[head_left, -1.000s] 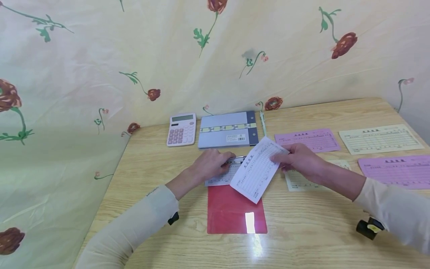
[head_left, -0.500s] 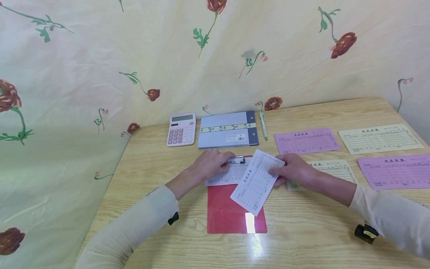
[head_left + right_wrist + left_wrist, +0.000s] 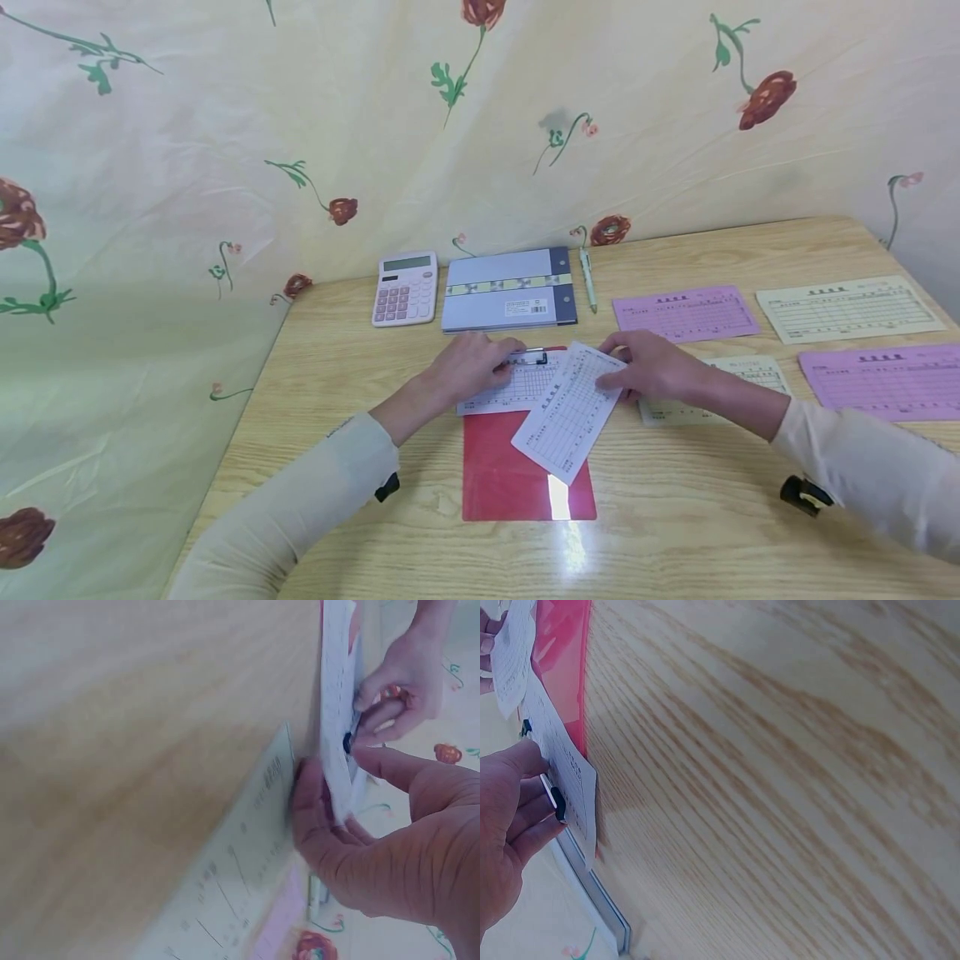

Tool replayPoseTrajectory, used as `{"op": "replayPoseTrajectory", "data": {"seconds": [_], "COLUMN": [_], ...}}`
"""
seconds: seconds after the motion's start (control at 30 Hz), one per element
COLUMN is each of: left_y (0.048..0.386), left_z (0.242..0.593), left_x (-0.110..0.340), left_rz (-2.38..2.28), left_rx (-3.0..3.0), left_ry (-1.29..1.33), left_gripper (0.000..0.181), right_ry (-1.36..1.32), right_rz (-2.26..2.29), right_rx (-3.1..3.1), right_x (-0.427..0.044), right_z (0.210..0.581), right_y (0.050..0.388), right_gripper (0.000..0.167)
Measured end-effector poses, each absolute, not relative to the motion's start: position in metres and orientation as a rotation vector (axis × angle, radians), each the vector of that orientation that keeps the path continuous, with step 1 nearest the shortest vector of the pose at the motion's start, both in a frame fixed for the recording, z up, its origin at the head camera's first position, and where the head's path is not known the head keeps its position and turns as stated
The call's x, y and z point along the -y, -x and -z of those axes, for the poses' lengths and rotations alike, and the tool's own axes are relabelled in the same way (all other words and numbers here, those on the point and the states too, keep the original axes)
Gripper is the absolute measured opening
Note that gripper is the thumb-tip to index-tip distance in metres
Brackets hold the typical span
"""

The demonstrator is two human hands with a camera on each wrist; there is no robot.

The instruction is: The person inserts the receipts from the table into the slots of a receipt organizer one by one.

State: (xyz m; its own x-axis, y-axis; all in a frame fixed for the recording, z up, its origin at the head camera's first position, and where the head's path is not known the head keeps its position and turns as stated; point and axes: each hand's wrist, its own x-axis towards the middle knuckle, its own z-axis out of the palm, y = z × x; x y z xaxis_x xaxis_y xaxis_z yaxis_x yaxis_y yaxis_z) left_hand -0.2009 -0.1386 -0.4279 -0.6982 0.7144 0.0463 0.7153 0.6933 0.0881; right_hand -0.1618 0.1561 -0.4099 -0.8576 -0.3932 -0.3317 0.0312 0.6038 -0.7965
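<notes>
On the table lies a red clipboard (image 3: 510, 475) with a metal clip (image 3: 531, 357) along its far edge. My left hand (image 3: 474, 365) grips this clip; in the left wrist view its thumb and fingers are around the clip (image 3: 557, 801). A white printed form (image 3: 510, 392) lies sideways under the clip. Tilted over the board, a second white form (image 3: 564, 421) is held at its right edge by my right hand (image 3: 656, 365). In the right wrist view the right hand's thumb and fingers (image 3: 319, 840) are at that paper's edge. The tilted form hides part of the first one.
Behind the board lie a calculator (image 3: 405, 289), a blue-grey folder (image 3: 498, 292) and a green pen (image 3: 588, 281). To the right are purple slips (image 3: 686, 315) and pale yellow-green slips (image 3: 847, 310), one (image 3: 750, 372) partly under my right forearm. A flowered cloth (image 3: 480, 125) hangs behind the table.
My right hand has brought the loose form lower and nearer over the clipboard, uncovering the pen and more of the form beneath. The left hand has stayed at the clip.
</notes>
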Motion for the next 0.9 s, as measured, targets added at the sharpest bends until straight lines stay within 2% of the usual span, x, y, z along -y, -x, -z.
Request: {"op": "replayPoseTrajectory", "data": {"seconds": [0.2, 0.47, 0.9], "left_y": [0.201, 0.201, 0.201], "left_z": [0.429, 0.429, 0.428], "left_x": [0.139, 0.139, 0.139], "left_rz": [0.153, 0.166, 0.159], "left_rx": [2.892, 2.873, 2.873], "left_ry": [1.213, 1.224, 1.226], "left_gripper": [0.035, 0.035, 0.035], "right_ry": [0.309, 0.343, 0.439], "right_rz": [1.030, 0.969, 1.044], "right_rx": [-2.487, -2.573, -2.588], "right_x": [-0.155, -0.147, -0.140], "right_z": [0.407, 0.405, 0.411], "right_y": [0.176, 0.183, 0.191], "right_gripper": [0.051, 0.044, 0.018]}}
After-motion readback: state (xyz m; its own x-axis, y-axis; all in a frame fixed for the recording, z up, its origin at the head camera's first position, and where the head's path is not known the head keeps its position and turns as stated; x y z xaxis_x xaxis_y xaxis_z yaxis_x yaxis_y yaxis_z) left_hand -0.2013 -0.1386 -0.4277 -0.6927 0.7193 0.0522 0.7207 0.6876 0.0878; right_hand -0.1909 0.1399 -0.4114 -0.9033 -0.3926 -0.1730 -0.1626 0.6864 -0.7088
